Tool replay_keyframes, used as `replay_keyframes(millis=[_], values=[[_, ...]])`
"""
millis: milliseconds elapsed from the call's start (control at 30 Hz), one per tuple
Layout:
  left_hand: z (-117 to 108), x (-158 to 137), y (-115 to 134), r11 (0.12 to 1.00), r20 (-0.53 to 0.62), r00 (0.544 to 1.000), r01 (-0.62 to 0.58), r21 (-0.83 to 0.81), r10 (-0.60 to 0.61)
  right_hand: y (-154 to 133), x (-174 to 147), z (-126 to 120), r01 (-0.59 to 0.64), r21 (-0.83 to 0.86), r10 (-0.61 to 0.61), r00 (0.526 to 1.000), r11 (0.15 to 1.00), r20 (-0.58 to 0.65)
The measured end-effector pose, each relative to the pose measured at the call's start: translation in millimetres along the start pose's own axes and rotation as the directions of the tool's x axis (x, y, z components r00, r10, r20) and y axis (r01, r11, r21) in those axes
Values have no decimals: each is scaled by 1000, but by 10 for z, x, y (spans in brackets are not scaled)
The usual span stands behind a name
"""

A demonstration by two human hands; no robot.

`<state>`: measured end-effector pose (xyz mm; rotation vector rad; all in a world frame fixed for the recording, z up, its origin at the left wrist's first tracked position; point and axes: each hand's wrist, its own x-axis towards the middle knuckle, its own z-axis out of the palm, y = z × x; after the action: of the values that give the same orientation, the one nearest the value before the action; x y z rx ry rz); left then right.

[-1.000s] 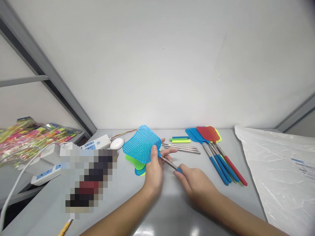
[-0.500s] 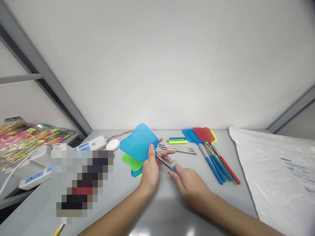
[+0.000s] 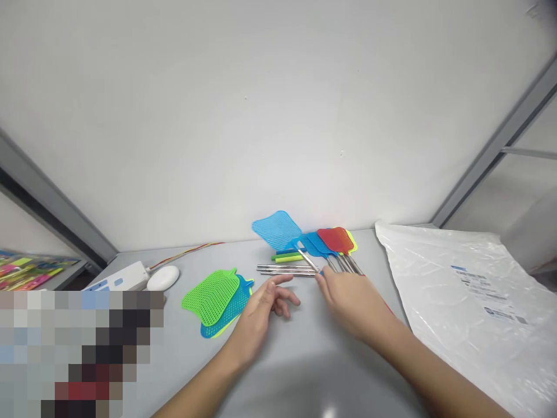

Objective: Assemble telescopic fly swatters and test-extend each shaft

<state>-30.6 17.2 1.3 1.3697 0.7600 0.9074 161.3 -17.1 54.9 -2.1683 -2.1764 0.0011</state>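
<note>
Since the earlier frame, the left hand has let go and now hovers spread over the table. From the head view, the right hand pinches the blue swatter by its rod, carrying it toward the finished swatters. Setting it down calls for aligning the handles.

Your right hand holds a blue fly swatter by its thin metal shaft, the square mesh head raised and tilted up to the left above the worktop. It hovers just over the finished swatters lying fanned out.
</note>
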Motion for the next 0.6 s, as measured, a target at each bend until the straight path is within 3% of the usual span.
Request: replay_keyframes(millis=[167,400,500,600], values=[[-47,0,58,990,-7,1000,13,141,-12,442,106,-79,-216,-65,220,973,974,63],[-70,-49,64,945,40,999,-48,324,37,602,128,-77,-257,-107,272,948,960,163],[-57,-93,88,875,98,993,-107,472,69,620,149,-46,-256,-98,270,949,962,164],[-20,-139,120,738,191,976,-205,643,104,647,177,-11,-248,-93,261,950,964,173]])
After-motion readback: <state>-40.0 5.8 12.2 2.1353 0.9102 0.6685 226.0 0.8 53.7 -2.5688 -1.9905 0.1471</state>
